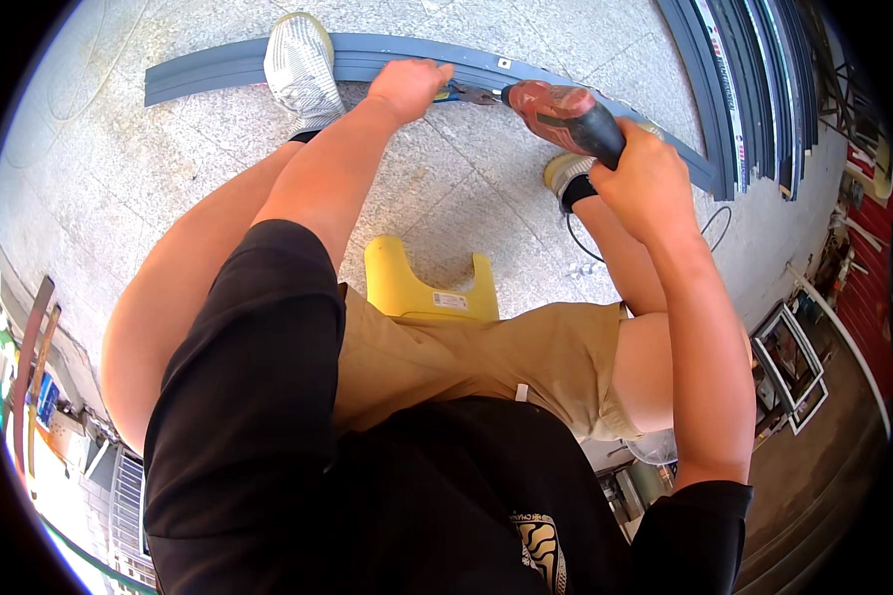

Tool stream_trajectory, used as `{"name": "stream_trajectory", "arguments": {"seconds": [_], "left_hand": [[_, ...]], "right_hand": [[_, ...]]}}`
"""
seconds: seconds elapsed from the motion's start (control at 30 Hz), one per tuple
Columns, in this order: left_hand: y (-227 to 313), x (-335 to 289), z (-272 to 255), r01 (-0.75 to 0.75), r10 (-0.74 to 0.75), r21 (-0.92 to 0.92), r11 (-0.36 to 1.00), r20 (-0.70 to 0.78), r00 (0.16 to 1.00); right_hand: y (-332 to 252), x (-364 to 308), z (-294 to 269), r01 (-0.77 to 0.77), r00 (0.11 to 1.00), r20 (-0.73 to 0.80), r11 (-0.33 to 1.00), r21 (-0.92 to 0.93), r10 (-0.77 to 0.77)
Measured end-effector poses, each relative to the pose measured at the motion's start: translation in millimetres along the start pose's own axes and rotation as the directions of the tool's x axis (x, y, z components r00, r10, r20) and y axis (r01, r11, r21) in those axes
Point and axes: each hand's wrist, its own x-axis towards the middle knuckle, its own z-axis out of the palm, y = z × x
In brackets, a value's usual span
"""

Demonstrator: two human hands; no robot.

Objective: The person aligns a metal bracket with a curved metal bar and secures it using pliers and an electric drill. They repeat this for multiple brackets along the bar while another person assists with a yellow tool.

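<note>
A long grey profile strip [208,71] lies across the floor in front of me. My left hand [405,91] is closed over its near edge, around the middle; the undersides of the fingers are hidden. Just right of those fingers is a pair of pliers [478,95] with blue and yellow on the handles; whether the hand touches it I cannot tell. My right hand [647,178] grips the black handle of a red power drill [551,107]. The drill's nose points left, close to the pliers' jaws and over the strip. My left shoe [300,64] rests on the strip.
My right shoe [566,177] stands near the strip, below the drill. A yellow plastic stool [392,280] is between my legs. Several dark profiles [764,99] lie stacked at the far right. A black cable [580,243] loops by my right leg. A white frame [792,362] leans at the right.
</note>
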Motion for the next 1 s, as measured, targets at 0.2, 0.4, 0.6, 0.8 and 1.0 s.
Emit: {"name": "stream_trajectory", "arguments": {"seconds": [0.2,0.4,0.6,0.8,1.0], "left_hand": [[5.2,4.8,-1.7,0.01,-0.01,0.007,1.0,0.036,0.999],[1.2,2.8,-4.6,0.001,-0.003,0.028,1.0,0.057,0.998],[1.5,3.8,-2.8,0.011,-0.013,0.051,0.999,0.052,0.999],[3.1,4.4,-1.6,0.014,-0.018,0.061,0.998,0.064,0.998],[6.5,6.2,-4.2,0.024,-0.028,0.054,0.998,0.077,0.997]], "right_hand": [[11.6,4.0,-1.0,0.004,1.0,-0.004,0.999,0.045,-0.004],[15.6,14.7,-1.0,-0.019,1.0,0.009,0.999,0.041,0.019],[9.0,12.3,-2.3,-0.002,1.0,0.027,1.0,-0.006,0.002],[11.4,7.6,2.8,-0.008,0.999,0.037,1.0,0.009,0.008],[19.0,9.9,0.7,-0.069,0.996,0.054,0.994,0.081,0.065]]}}
